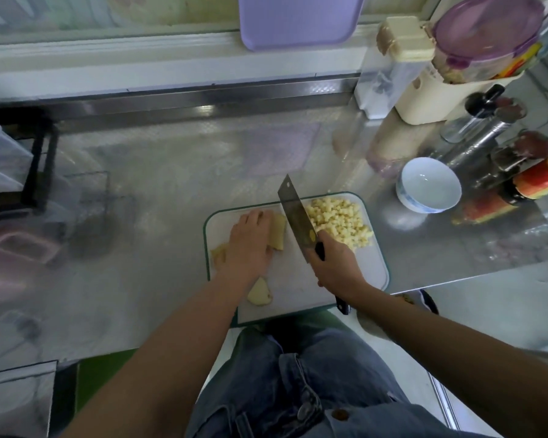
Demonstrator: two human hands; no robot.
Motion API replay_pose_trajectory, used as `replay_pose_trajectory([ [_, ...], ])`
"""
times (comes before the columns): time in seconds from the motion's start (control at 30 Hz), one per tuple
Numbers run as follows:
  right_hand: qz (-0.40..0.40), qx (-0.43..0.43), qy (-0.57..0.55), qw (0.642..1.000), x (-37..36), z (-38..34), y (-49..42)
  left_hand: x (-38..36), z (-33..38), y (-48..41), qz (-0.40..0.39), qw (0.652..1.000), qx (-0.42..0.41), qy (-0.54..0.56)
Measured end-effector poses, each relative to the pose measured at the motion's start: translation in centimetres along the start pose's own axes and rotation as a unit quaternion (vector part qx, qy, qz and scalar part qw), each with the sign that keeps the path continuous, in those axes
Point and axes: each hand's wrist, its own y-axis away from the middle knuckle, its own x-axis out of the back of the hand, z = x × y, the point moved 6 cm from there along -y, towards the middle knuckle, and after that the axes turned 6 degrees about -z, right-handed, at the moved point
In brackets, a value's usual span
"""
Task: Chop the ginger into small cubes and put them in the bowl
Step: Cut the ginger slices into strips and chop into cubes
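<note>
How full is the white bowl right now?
Empty. The bowl stands upright beside the cutting board, its bare white inside showing; the ginger cubes lie heaped on the board.

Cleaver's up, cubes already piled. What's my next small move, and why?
Probably bring the cleaver down through the ginger piece that the left hand holds: the right hand has the blade poised just beside it, and it is uncut, like another piece on the board. Moving the cubes to the empty bowl can wait.

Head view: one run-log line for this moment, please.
step: chopping | left hand: holds ginger piece on board | right hand: grips knife | cubes: piled on board | bowl: empty
</note>
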Motion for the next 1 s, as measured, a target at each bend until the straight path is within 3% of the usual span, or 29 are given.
replay_pose_trajectory([
  [0.23,-0.022,0.017,0.006,1.000,-0.9,-0.4,-0.4,-0.4,0.7,-0.7,-0.020,0.999,0.034,0.015],
  [0.43,-0.030,0.065,0.094,0.993,-1.7,-1.1,-0.8,-1.0,0.9,0.0,0.036,0.993,0.084,0.077],
  [0.83,-0.003,0.092,0.097,0.991,1.1,-1.2,-1.6,-1.1,0.9,0.5,0.068,0.992,0.090,0.058],
  [1.0,-0.035,0.097,0.118,0.988,0.9,-1.5,-1.6,-0.9,1.1,0.7,0.077,0.991,0.089,0.062],
])
